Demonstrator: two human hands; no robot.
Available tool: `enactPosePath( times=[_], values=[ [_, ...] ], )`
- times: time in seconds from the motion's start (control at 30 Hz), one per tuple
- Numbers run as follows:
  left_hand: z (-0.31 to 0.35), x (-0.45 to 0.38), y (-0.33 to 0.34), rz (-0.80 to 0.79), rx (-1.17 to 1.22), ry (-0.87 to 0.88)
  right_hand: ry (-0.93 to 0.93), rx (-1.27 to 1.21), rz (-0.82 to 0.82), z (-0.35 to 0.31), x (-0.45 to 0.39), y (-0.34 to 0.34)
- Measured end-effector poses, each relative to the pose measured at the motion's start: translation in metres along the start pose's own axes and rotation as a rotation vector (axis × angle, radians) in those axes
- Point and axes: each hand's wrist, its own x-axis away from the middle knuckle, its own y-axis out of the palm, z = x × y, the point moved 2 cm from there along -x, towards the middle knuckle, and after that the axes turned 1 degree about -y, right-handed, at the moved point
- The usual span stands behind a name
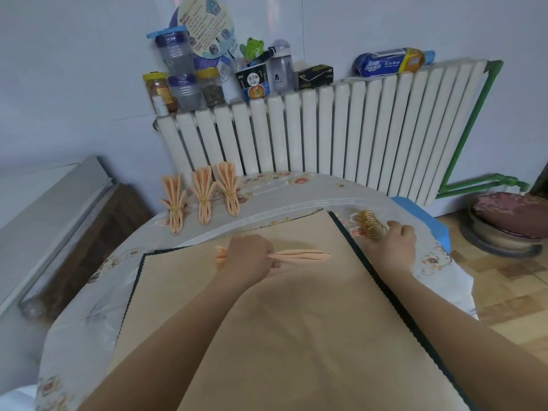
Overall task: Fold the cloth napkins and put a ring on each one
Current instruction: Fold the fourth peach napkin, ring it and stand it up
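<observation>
Pleated peach napkin: lies lengthwise on a tan mat at frame centre, one end gathered in the left hand, whose fingers are curled round the folds; the free end points toward the right of the frame.

Cluster of gold rings: on the counter just past the mat's right edge, touching the right hand. That hand's fingers are curled at the rings; whether they actually pinch one cannot be told.

Three finished napkins: fanned, each banded with a ring, in a row at the counter's far left, well apart from the hands.

Mat: dark scalloped trim, laid over a pale floral tablecloth on a round counter.

Room: white ribbed radiator behind the counter with a green pipe at its right; jars, a bottle and a roll of kitchen paper stand along its top. Wood-pattern floor and a round cushioned stool at right.
</observation>
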Motion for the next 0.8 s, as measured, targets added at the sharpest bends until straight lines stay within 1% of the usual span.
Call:
enactPosePath(
  times=[0.07, 0.17, 0.23, 0.37, 0.43, 0.5, 0.6, 0.8],
  values=[
    [0.003, -0.006, 0.006, -0.005, 0.01, 0.009, 0.062, 0.046, -0.048, 0.007, -0.012, 0.006],
    [0.008, -0.015, 0.012, 0.0, 0.014, 0.024, 0.026, 0.107, -0.078, 0.009, -0.024, 0.013],
    [0.01, -0.019, 0.012, -0.005, 0.003, 0.026, 0.014, 0.106, -0.086, 0.007, -0.029, 0.015],
    [0.008, -0.022, 0.013, -0.009, 0.025, 0.014, 0.04, -0.047, -0.04, 0.012, -0.02, 0.007],
    [0.007, -0.022, 0.011, -0.012, 0.044, -0.001, 0.017, -0.174, -0.007, 0.014, -0.01, -0.002],
    [0.007, -0.018, 0.009, -0.014, 0.079, -0.015, -0.024, -0.279, -0.019, 0.013, 0.005, -0.013],
    [0.009, -0.008, 0.005, -0.012, 0.14, -0.024, -0.074, -0.387, -0.092, 0.004, 0.029, -0.03],
    [0.01, 0.02, -0.007, -0.014, 0.259, -0.04, -0.164, -0.571, -0.366, -0.011, 0.076, -0.051]
  ],
)
